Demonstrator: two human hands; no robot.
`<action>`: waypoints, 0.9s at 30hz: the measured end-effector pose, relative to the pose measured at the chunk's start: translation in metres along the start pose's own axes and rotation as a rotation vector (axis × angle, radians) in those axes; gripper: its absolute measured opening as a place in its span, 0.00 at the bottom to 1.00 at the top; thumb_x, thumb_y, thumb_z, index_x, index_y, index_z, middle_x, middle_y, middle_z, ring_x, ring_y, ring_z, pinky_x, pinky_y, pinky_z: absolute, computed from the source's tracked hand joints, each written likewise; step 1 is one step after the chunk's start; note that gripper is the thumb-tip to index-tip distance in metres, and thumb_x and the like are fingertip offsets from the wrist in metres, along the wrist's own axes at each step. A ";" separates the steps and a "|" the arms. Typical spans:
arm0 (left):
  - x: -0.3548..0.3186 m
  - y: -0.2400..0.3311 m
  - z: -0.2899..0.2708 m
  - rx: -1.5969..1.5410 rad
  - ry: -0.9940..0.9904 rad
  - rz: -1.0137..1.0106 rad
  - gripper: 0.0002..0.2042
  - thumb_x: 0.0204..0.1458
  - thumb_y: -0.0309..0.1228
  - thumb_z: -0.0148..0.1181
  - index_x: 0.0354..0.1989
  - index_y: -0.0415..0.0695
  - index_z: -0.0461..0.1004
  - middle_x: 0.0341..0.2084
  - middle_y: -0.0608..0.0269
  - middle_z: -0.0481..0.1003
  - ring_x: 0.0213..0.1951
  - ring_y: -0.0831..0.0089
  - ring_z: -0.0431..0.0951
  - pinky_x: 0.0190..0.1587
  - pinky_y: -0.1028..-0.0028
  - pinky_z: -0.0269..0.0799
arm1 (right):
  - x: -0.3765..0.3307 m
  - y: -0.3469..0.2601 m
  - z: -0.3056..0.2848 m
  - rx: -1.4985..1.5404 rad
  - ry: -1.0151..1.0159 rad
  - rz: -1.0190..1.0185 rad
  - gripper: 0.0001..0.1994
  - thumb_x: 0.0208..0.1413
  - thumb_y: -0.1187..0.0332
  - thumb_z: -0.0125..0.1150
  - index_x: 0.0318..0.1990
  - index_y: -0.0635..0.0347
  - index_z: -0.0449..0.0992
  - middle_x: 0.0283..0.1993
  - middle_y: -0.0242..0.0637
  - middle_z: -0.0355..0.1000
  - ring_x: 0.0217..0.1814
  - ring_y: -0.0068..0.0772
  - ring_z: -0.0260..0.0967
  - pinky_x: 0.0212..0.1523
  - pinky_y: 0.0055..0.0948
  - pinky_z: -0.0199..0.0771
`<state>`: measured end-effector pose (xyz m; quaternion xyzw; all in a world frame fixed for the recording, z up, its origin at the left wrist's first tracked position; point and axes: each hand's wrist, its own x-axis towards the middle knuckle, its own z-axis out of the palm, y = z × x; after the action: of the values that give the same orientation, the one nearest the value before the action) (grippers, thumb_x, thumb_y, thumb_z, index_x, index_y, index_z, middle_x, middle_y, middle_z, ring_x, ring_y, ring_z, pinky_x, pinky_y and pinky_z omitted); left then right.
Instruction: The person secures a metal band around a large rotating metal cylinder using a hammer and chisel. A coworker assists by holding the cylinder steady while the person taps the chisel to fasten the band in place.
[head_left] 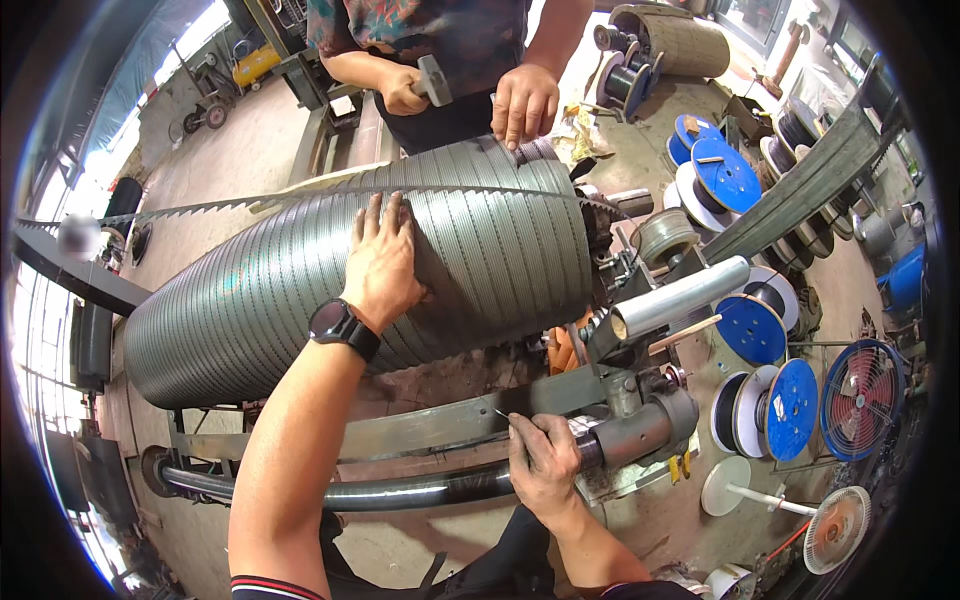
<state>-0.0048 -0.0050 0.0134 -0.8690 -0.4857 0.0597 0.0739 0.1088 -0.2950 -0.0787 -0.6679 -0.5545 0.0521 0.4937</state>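
A large grey drum (490,240) with fine ridges wound round it lies across the middle. My left hand (385,262), a black watch on its wrist, rests on the drum with fingers stretched out. Just beyond its fingertips a long toothed strip (290,197) runs across the top of the drum. Lower and to the right, my right hand (545,462) is closed in a pinch on a small thin metal piece (502,413). That piece is too small to name. It is in front of a flat metal beam (430,428), above a shiny dark round bar (430,490).
Across the drum a person grips a hammer (434,82); their other hand (525,104) touches the drum's far side. At right stand blue cable reels (727,175), a grey metal tube (685,295), a long beam (790,170) and fans (862,400).
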 end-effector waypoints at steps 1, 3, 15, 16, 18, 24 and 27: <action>0.002 0.000 -0.002 0.006 -0.017 -0.001 0.59 0.34 0.49 0.83 0.74 0.33 0.59 0.77 0.47 0.53 0.80 0.49 0.46 0.81 0.53 0.41 | -0.001 0.001 -0.001 -0.005 0.003 0.002 0.18 0.48 0.80 0.72 0.49 0.61 0.83 0.40 0.41 0.73 0.38 0.45 0.74 0.41 0.41 0.76; 0.005 -0.002 -0.003 -0.019 -0.010 -0.002 0.61 0.32 0.48 0.85 0.75 0.33 0.57 0.77 0.47 0.54 0.80 0.49 0.47 0.81 0.54 0.41 | -0.001 0.004 -0.001 -0.015 0.012 0.010 0.19 0.47 0.80 0.73 0.49 0.60 0.84 0.40 0.41 0.72 0.38 0.45 0.73 0.41 0.41 0.76; 0.021 0.008 -0.014 0.034 -0.148 -0.083 0.68 0.28 0.46 0.87 0.77 0.30 0.49 0.79 0.44 0.50 0.81 0.49 0.40 0.81 0.52 0.38 | 0.011 0.013 -0.001 -0.057 -0.003 -0.027 0.20 0.46 0.80 0.73 0.50 0.56 0.84 0.40 0.40 0.73 0.38 0.46 0.72 0.41 0.43 0.74; 0.023 0.009 -0.011 0.041 -0.146 -0.090 0.69 0.26 0.46 0.88 0.77 0.29 0.49 0.79 0.43 0.50 0.81 0.49 0.40 0.82 0.54 0.37 | 0.013 0.013 -0.002 -0.054 -0.015 -0.027 0.19 0.47 0.80 0.73 0.49 0.56 0.84 0.40 0.40 0.74 0.38 0.46 0.73 0.41 0.43 0.73; 0.024 0.009 -0.012 0.050 -0.150 -0.094 0.70 0.25 0.46 0.88 0.77 0.29 0.49 0.79 0.43 0.50 0.81 0.50 0.41 0.82 0.55 0.37 | 0.016 0.014 -0.002 -0.047 -0.038 -0.023 0.18 0.48 0.79 0.73 0.48 0.56 0.84 0.39 0.39 0.74 0.38 0.46 0.73 0.41 0.44 0.73; 0.026 0.005 -0.007 0.031 -0.144 -0.110 0.72 0.23 0.46 0.89 0.78 0.31 0.47 0.79 0.44 0.49 0.81 0.51 0.40 0.82 0.56 0.36 | 0.019 0.015 0.001 0.005 -0.070 0.005 0.14 0.50 0.78 0.72 0.45 0.58 0.83 0.38 0.39 0.75 0.39 0.46 0.74 0.42 0.43 0.73; 0.025 0.007 -0.010 0.028 -0.153 -0.112 0.72 0.23 0.46 0.89 0.78 0.31 0.47 0.79 0.43 0.49 0.81 0.50 0.40 0.82 0.56 0.36 | 0.019 0.015 0.001 0.034 -0.068 0.034 0.11 0.51 0.78 0.72 0.42 0.58 0.82 0.39 0.38 0.76 0.39 0.46 0.74 0.43 0.44 0.73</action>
<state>0.0162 0.0119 0.0211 -0.8322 -0.5369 0.1284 0.0522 0.1259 -0.2777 -0.0812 -0.6667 -0.5586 0.0926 0.4847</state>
